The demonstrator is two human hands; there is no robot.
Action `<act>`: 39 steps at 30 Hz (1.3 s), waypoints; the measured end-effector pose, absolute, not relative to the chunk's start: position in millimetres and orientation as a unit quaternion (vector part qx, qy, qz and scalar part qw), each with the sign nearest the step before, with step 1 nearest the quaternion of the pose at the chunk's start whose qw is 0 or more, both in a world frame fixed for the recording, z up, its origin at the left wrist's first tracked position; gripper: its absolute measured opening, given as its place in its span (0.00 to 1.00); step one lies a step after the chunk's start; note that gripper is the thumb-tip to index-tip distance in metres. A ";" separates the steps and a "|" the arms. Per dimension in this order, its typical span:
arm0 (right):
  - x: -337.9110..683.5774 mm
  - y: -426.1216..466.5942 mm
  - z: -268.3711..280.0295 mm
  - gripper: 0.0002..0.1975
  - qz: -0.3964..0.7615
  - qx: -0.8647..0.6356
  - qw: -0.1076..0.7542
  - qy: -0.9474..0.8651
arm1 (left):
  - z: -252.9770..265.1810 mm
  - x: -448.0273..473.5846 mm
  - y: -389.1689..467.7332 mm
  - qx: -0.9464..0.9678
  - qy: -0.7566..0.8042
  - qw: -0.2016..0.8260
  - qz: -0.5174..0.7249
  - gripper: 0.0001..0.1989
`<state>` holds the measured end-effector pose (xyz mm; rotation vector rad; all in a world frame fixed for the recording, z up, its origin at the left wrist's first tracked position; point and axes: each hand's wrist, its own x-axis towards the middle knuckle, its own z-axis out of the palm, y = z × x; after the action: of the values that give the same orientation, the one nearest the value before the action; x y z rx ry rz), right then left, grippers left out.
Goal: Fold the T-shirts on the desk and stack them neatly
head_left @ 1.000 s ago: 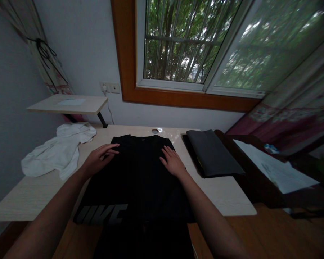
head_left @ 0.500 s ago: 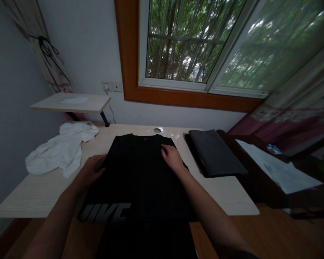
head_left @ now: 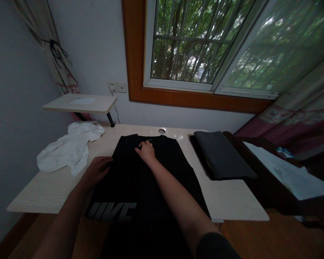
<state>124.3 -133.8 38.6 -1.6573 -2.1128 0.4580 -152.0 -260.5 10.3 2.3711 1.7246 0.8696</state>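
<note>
A black T-shirt (head_left: pixel 132 180) lies spread over the table's front, its collar toward the window and large grey letters at the lower left. My left hand (head_left: pixel 98 171) rests at the shirt's left edge, fingers stretched out and thumb apart. On the upper middle of the shirt, just below the collar, is my right hand (head_left: pixel 146 151). Its fingers are slightly bent and apart, touching the fabric, with my forearm crossing the shirt's right half. I see no cloth gripped in either hand.
A crumpled white garment (head_left: pixel 67 147) lies on the table's left, near a small raised shelf (head_left: pixel 102 103). To the right is a dark grey folder-like item (head_left: pixel 221 154). The pale table (head_left: pixel 240 201) ends at a front edge above the wooden floor.
My right hand has moved left from the shirt's upper right side to below the collar. My left hand stays by the left edge. The whole view has shifted slightly.
</note>
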 end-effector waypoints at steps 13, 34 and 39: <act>143.0 -143.1 50.0 0.14 0.288 -0.589 0.238 -0.716 | 18.4 -148.8 -264.0 0.797 0.535 0.047 0.278 0.21; 169.2 -215.4 34.2 0.20 0.072 -0.344 0.200 -0.915 | 24.6 -143.4 -242.6 0.850 0.496 0.092 0.153 0.24; 170.2 -216.8 32.9 0.20 0.076 -0.354 0.201 -0.910 | 26.0 -101.5 -201.3 0.862 0.496 0.035 0.101 0.28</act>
<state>170.2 -216.8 32.9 -0.9891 -2.5440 0.2132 -101.5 -201.3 26.0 2.6497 1.5239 0.3110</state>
